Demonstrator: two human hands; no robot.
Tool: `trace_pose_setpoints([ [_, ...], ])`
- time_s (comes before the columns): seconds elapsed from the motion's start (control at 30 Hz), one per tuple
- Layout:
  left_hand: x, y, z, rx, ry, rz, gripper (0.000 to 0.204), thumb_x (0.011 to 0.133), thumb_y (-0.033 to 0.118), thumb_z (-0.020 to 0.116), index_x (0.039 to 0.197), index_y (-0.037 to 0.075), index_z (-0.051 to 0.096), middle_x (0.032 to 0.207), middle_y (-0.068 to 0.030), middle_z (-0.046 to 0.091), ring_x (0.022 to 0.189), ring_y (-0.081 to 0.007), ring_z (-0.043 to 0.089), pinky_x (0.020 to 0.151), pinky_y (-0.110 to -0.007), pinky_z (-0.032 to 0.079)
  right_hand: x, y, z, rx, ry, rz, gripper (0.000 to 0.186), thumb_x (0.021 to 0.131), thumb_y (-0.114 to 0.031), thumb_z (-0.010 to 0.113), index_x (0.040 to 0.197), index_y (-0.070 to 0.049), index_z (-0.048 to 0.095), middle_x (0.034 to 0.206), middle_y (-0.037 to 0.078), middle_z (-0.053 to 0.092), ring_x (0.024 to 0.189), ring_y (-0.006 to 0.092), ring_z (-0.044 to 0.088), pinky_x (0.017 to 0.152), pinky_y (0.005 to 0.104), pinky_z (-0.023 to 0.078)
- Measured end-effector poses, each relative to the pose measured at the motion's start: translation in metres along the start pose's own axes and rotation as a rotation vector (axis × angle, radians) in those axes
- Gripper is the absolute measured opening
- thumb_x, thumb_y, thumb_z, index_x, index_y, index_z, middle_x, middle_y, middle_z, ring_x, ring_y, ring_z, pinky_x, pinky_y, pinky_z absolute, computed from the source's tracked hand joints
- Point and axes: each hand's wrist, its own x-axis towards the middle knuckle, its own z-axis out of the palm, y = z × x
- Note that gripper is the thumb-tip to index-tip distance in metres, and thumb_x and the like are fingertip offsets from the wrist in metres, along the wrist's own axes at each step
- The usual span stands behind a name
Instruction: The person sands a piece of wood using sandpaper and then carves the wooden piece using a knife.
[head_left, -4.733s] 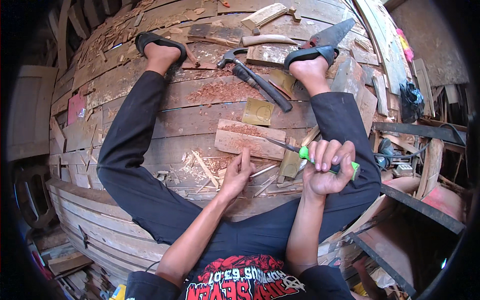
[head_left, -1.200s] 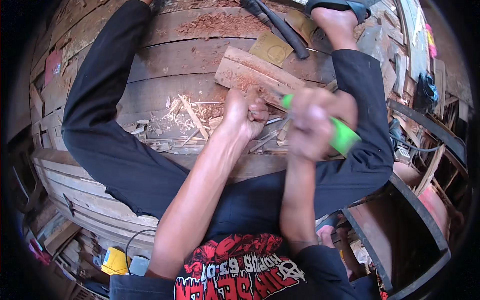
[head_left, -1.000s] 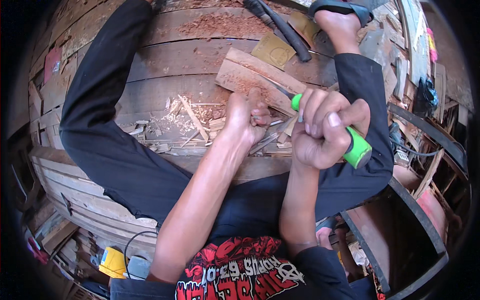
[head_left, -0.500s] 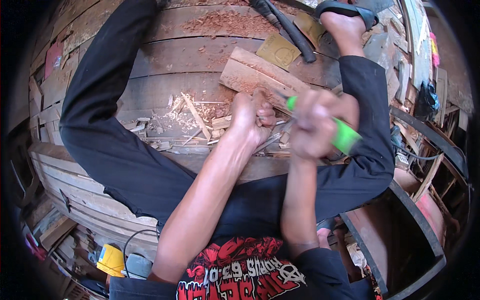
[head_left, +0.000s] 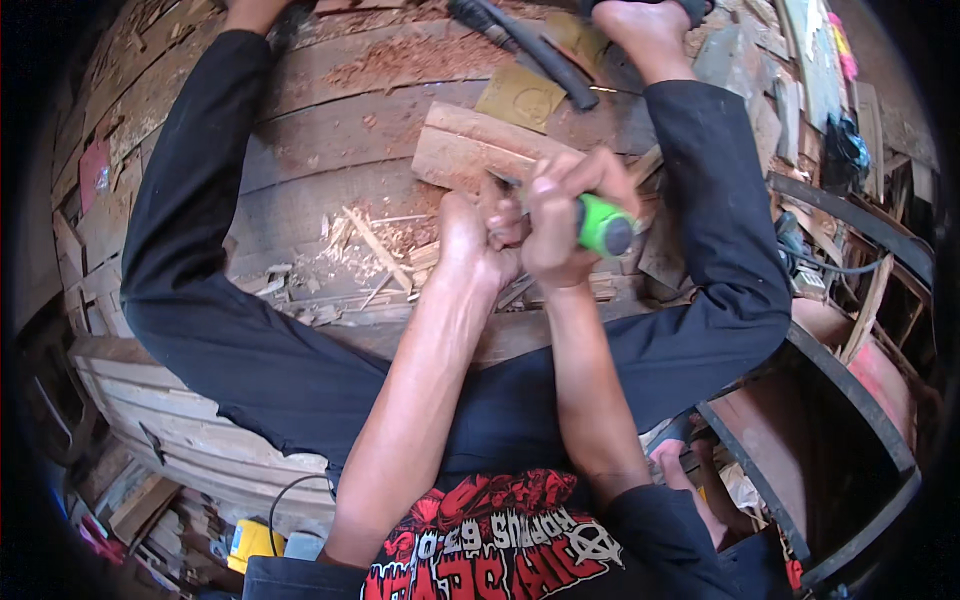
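My right hand [head_left: 565, 215] is closed around a green-handled chisel [head_left: 603, 225], its blade hidden behind my fingers. My left hand [head_left: 478, 235] is closed beside it, pressed against the tool near the blade and against the near edge of a flat wooden block [head_left: 470, 150]. The block lies on a plank floor between my legs in black trousers. Wood chips and splinters [head_left: 365, 255] lie just left of my hands.
A black-handled hammer [head_left: 530, 50] and a square of sandpaper [head_left: 520, 95] lie beyond the block, near my right foot [head_left: 645, 25]. Metal frames and cluttered scrap [head_left: 850, 330] stand at the right. A yellow object [head_left: 250, 540] sits at the lower left.
My head has come closer over the work since the oldest frame. In the last second my right hand rocked the green chisel up and down against the block while the left stayed on it.
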Motion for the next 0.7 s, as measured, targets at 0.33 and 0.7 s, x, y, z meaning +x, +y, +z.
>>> trace_pose_setpoints([
  [0.33, 0.004, 0.004, -0.008, -0.066, -0.148, -0.03, 0.024, 0.1, 0.022, 0.028, 0.099, 0.01, 0.048, 0.07, -0.0015, 0.045, 0.045, -0.006, 0.037, 0.036, -0.02, 0.028, 0.0, -0.004, 0.004, 0.072, 0.029, -0.037, 0.017, 0.087, -0.001, 0.053, 0.081, -0.008, 0.039, 0.064, 0.0, 0.04, 0.05, 0.0066, 0.036, 0.044, 0.0248, 0.031],
  [0.7, 0.017, -0.007, -0.004, -0.135, -0.132, 0.04, 0.02, 0.102, 0.012, 0.028, 0.105, 0.009, 0.047, 0.076, -0.0005, 0.045, 0.051, -0.0026, 0.039, 0.04, -0.016, 0.034, -0.003, 0.002, 0.002, 0.026, 0.054, 0.056, 0.017, 0.088, -0.005, 0.055, 0.082, -0.008, 0.04, 0.061, 0.0, 0.04, 0.048, 0.0073, 0.035, 0.045, 0.0256, 0.033],
])
